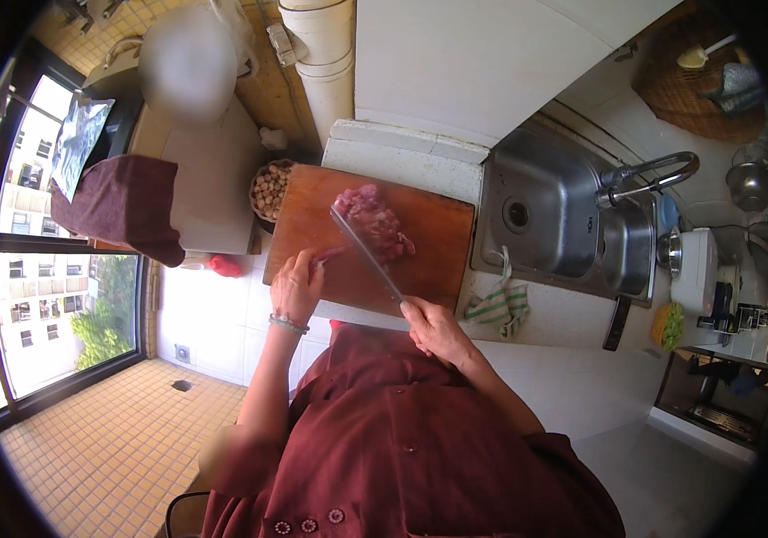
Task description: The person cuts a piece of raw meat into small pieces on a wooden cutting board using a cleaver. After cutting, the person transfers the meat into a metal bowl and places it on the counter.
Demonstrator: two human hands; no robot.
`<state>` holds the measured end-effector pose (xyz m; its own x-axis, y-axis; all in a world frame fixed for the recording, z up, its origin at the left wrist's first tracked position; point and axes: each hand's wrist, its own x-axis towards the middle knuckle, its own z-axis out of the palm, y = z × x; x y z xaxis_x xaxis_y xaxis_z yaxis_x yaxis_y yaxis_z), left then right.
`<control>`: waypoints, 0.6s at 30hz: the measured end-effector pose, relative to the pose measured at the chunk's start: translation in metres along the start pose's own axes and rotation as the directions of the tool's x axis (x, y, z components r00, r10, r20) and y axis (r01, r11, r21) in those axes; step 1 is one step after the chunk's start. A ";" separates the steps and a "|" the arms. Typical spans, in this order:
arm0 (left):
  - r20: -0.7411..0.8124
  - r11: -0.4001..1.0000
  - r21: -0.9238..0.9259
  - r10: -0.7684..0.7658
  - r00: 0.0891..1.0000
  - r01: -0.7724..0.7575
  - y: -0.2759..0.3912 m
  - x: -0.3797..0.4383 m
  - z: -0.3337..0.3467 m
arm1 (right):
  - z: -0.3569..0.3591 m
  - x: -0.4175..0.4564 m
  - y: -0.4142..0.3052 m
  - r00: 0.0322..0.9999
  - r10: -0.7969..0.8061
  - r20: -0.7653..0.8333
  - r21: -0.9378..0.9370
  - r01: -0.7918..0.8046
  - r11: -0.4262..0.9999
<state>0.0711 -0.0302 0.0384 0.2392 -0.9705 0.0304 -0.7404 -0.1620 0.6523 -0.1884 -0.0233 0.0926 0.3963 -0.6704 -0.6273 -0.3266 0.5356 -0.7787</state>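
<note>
My right hand (pixel 439 327) grips the handle of a kitchen knife (pixel 369 254), its blade pointing up and left across a wooden cutting board (pixel 303 215). Against the far side of the blade lies a heap of cut raw meat (pixel 374 218). At the board's near left part, the fingers of my left hand (pixel 298 286) pinch a thin strip of raw meat (pixel 333 253). This strip reaches towards the blade; whether the two touch I cannot tell. A beaded bracelet (pixel 288 325) circles the left wrist.
Left of the board stands a bowl of pale round pieces (pixel 273 189). To the right are a steel double sink (pixel 558 222) with a faucet (pixel 649 178) and a striped cloth (pixel 501 306). A dark-handled object (pixel 617 323) lies by the sink's front edge. A brown towel (pixel 125 205) hangs at left.
</note>
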 end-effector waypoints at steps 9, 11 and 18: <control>-0.137 0.969 0.080 0.243 0.960 -0.234 -0.018 -0.010 0.012 | 0.011 -0.018 0.001 0.937 -0.350 -0.014 -0.258 0.334 0.906; -0.129 0.943 0.050 0.332 0.935 -0.328 -0.028 -0.006 0.024 | 0.014 -0.025 -0.005 0.960 -0.279 0.008 -0.301 0.268 0.915; -0.074 0.928 0.004 0.371 0.926 -0.372 -0.038 -0.002 0.032 | 0.041 -0.002 0.000 0.972 -0.222 -0.084 -0.427 0.166 0.889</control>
<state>0.0786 -0.0281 -0.0103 -0.0069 -0.9451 0.3267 -0.7786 0.2101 0.5913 -0.1542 -0.0009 0.0934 0.3853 -0.8131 -0.4364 -0.5910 0.1457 -0.7934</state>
